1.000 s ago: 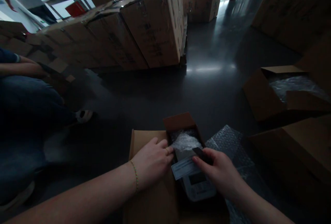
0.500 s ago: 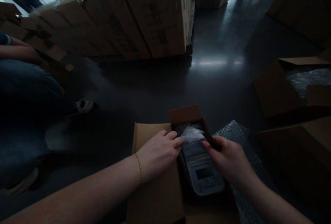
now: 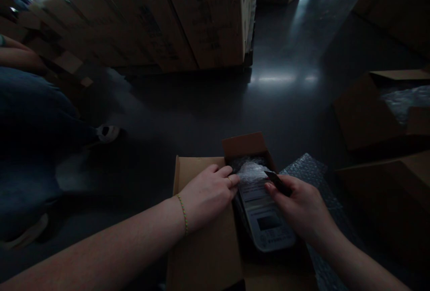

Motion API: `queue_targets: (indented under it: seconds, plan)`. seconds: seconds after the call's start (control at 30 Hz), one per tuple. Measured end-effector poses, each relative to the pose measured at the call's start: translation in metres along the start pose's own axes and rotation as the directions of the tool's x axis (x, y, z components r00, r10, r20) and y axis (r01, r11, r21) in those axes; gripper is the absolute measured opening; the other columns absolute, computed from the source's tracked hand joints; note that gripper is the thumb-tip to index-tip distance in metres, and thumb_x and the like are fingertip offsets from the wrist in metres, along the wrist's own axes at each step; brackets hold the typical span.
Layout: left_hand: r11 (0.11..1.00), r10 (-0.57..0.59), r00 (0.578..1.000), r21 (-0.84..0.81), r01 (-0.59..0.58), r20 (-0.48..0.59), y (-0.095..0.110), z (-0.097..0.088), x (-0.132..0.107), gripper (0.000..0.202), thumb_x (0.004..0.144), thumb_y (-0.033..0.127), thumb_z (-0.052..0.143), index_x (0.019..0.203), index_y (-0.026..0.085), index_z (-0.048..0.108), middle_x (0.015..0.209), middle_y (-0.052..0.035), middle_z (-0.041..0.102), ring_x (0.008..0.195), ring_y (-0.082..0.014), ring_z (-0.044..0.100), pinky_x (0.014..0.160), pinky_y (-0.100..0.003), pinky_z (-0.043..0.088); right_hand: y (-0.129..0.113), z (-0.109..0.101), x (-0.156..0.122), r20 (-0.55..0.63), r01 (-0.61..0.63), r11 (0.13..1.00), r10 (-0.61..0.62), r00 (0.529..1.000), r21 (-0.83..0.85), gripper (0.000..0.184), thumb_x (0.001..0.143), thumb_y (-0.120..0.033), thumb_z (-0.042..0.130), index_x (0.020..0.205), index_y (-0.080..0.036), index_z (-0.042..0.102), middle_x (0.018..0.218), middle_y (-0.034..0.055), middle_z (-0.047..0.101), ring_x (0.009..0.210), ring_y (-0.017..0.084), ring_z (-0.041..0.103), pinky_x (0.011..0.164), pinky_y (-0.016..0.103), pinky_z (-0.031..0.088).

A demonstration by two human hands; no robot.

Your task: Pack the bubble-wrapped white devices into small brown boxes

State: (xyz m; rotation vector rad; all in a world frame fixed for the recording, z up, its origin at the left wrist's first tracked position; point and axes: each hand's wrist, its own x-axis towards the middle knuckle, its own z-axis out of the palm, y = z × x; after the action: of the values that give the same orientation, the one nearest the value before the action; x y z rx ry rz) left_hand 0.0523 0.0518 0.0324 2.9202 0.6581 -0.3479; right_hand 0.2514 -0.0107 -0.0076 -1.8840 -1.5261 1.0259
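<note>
Cardboard box [image 3: 243, 144] stood open, device [image 3: 268, 226] half in. Left hand [image 3: 208, 194] pressed the flap [image 3: 201, 259] flat; right hand [image 3: 304, 208] pinched a dark strip [image 3: 278, 183].

A warehouse or stockroom. Large taped cartons [image 3: 201, 18] stand packed together well beyond the left hand [image 3: 206, 194] on a bare dark floor [image 3: 285, 103]. Right of the right hand [image 3: 302, 208] sit open boxes [image 3: 363, 116] holding bubble wrap [image 3: 403, 100].

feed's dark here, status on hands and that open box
Left hand flat on cardboard panel, fingers at the opening. Right hand pinching a dark strip. Grey device lies in the open box, paper slip on it, bubble wrap beyond. Nothing blocking.
</note>
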Motion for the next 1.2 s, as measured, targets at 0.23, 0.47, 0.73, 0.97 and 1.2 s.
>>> queue_targets:
  seconds: [0.23,0.47,0.73,0.97,1.2]
  plan:
    - [1.000,0.004,1.000,-0.027,-0.004,-0.002,-0.0005,-0.0003,-0.0016,0.021,0.083,0.022,0.043,0.100,0.023,0.055,0.105,-0.0014,0.054,0.098,-0.0204,0.042,0.070,-0.034,0.031,0.0001,0.0005,0.0020,-0.027,0.000,1.000,0.000,1.000,-0.023,0.019,0.076,-0.034,0.050,0.084,-0.022,0.063,0.077,0.0002,0.064,0.072,0.017,0.058,0.062,0.026,0.041]
    - [0.999,0.011,1.000,-0.046,-0.011,-0.004,0.0000,0.0009,-0.0013,0.023,0.082,0.024,0.045,0.103,0.026,0.054,0.107,-0.0014,0.053,0.097,-0.0217,0.042,0.069,-0.035,0.031,-0.0009,0.0018,0.0027,-0.053,-0.005,0.998,0.002,0.999,-0.055,0.020,0.076,-0.034,0.049,0.083,-0.022,0.063,0.077,0.0005,0.065,0.072,0.017,0.059,0.062,0.026,0.041]
    - [0.999,0.014,1.000,-0.036,-0.014,-0.002,0.0004,0.0016,-0.0018,0.024,0.082,0.025,0.044,0.104,0.030,0.053,0.110,-0.0013,0.051,0.098,-0.0216,0.042,0.069,-0.034,0.031,-0.0026,0.0025,0.0028,-0.073,-0.015,0.996,0.009,0.997,-0.083,0.019,0.076,-0.033,0.049,0.082,-0.022,0.063,0.075,-0.0003,0.065,0.071,0.016,0.059,0.062,0.026,0.040]
    - [0.999,0.013,1.000,-0.050,-0.013,0.000,0.0004,0.0026,-0.0011,0.025,0.082,0.025,0.043,0.104,0.030,0.054,0.110,-0.0027,0.051,0.098,-0.0220,0.041,0.071,-0.035,0.031,-0.0022,0.0029,0.0020,-0.066,-0.006,0.995,-0.001,0.998,-0.096,0.020,0.076,-0.033,0.047,0.081,-0.021,0.062,0.077,0.0013,0.064,0.073,0.017,0.058,0.064,0.027,0.041]
    - [1.000,0.001,1.000,-0.024,-0.001,0.011,0.0014,0.0006,-0.0015,0.024,0.082,0.026,0.044,0.104,0.031,0.054,0.109,-0.0008,0.052,0.099,-0.0213,0.041,0.072,-0.034,0.032,-0.0014,0.0037,0.0010,-0.065,-0.032,0.999,0.030,0.997,-0.030,0.021,0.076,-0.034,0.048,0.081,-0.021,0.063,0.076,0.0015,0.065,0.071,0.018,0.059,0.060,0.027,0.041]
